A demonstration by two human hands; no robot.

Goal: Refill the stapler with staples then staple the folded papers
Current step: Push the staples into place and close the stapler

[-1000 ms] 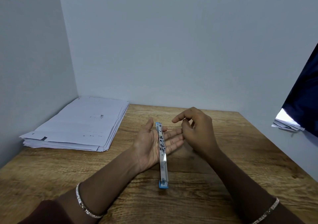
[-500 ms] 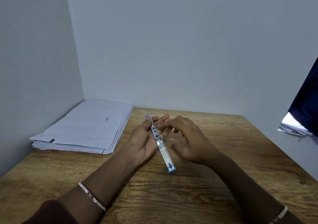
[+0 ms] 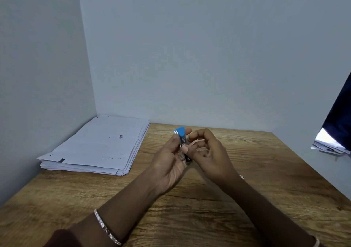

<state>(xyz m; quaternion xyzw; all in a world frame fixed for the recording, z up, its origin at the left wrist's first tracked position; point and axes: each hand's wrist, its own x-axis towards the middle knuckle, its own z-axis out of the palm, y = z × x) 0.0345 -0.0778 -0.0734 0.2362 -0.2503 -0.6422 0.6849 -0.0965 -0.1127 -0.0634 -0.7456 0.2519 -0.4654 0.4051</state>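
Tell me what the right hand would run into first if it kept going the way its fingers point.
The right hand points left, toward the left hand. First in line is the stapler held upright in the left hand; its fingertips already look to be touching it, though depth is hard to judge.

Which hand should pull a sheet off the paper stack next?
Probably right. The left hand is closed around the stapler; the right hand only touches it, though the paper stack lies on the left.

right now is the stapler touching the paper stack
Apart. The head view shows the stapler held up in the left hand, with bare wooden table between it and the paper stack.
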